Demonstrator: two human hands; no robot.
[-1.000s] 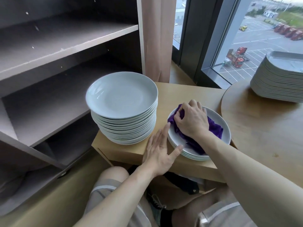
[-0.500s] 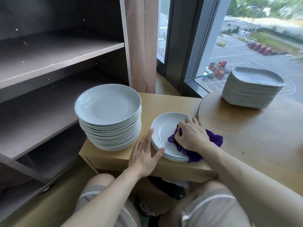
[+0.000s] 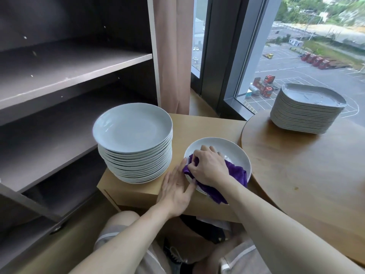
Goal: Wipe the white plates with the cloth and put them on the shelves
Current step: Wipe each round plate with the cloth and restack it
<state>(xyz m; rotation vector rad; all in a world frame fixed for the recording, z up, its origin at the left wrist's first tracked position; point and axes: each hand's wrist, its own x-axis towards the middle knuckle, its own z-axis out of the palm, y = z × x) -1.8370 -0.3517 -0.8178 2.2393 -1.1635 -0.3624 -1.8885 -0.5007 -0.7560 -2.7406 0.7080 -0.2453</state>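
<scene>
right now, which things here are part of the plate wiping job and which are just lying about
In the job: purple cloth gripped by the right hand; round white plate being wiped, steadied by the left hand; tall stack of round white plates; dark brown shelves.
Lying about: pink curtain; round wooden table; stack of squarish pale plates on it, untouched.

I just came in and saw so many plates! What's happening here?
A person is cleaning plates. The right hand presses a purple cloth onto a white plate on a low wooden cabinet, fingers curled round the cloth. The left hand lies flat at the plate's near edge, seemingly steadying it. A tall stack of plates waits beside it. No plate shows on the shelves yet.
</scene>
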